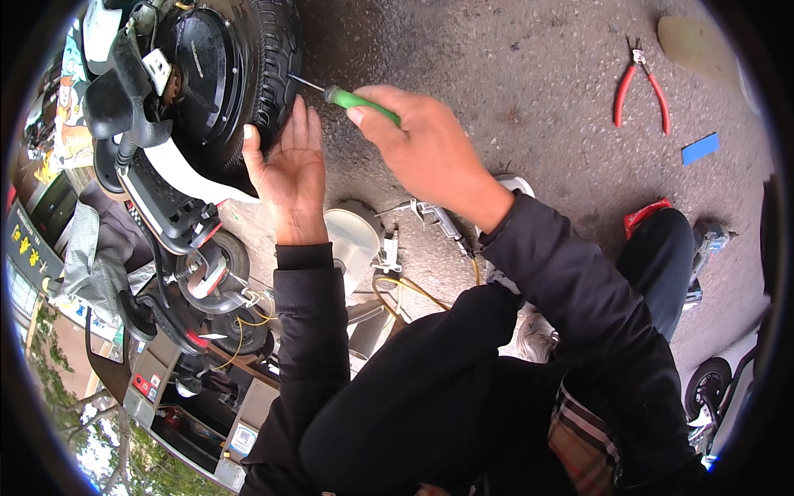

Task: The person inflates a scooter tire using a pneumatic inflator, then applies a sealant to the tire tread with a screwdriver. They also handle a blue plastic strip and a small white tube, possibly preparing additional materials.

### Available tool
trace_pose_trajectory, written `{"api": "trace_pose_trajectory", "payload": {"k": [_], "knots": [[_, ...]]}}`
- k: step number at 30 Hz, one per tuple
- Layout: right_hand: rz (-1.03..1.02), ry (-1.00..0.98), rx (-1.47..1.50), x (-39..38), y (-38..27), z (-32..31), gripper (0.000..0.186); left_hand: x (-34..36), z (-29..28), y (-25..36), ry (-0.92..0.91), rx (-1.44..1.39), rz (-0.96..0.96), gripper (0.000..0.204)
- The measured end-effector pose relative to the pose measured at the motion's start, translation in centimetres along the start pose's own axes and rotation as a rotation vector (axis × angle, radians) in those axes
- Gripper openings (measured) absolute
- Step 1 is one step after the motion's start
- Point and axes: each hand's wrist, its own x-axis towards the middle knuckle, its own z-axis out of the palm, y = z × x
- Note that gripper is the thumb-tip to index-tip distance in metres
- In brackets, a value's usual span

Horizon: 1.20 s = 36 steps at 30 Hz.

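A black knobbly tyre [277,62] on a scooter wheel stands at the upper left, its tread facing right. My right hand [422,145] is closed around the green handle of a screwdriver [364,106]. The thin metal shaft points left, and its tip meets the tread or lies just in front of it. Just below, my left hand [289,165] lies palm up with the fingers stretched along the tyre's lower edge and the thumb apart. Nothing rests in that palm.
Red-handled pliers [641,87] and a blue block [700,149] lie on the ground at right. A white bucket [351,240], an air gun [438,219] and a yellow hose [405,283] are near my knees. More scooters [219,273] stand at left. A power tool [710,240] sits beyond my right knee.
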Motion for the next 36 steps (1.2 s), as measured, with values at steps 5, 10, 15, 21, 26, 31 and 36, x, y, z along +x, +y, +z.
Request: {"api": "trace_pose_trajectory", "payload": {"k": [5, 10, 15, 21, 26, 31, 36], "knots": [[-0.187, 0.025, -0.365, 0.2, -0.8, 0.7, 0.032, 0.1, -0.4, 0.1, -0.069, 0.003, -0.038, 0.088], [0.019, -0.01, -0.131, -0.1, -1.8, -0.5, 0.021, 0.2, -0.2, 0.2, -0.025, -0.031, -0.045, 0.088], [0.665, -0.276, 0.848, 1.1, -1.4, -0.9, 0.051, 0.4, -0.2, 0.0, -0.044, -0.032, -0.033, 0.09], [-0.054, -0.036, -0.333, 1.2, -0.8, 0.1, 0.029, 0.6, -0.2, 0.2, -0.031, -0.074, -0.085, 0.096], [-0.137, -0.072, -0.446, -0.6, -0.4, -1.8, 0.023, 0.4, 0.2, -0.2, 0.045, -0.04, 0.002, 0.084], [-0.009, -0.051, -0.036, -2.3, -1.2, -1.8, 0.033, -0.4, -0.5, 0.2, 0.031, -0.02, 0.024, 0.08], [0.954, -0.143, 0.583, -8.1, -4.3, -8.9, 0.046, -0.4, -1.0, -0.1, -0.07, -0.022, 0.015, 0.083]]}}
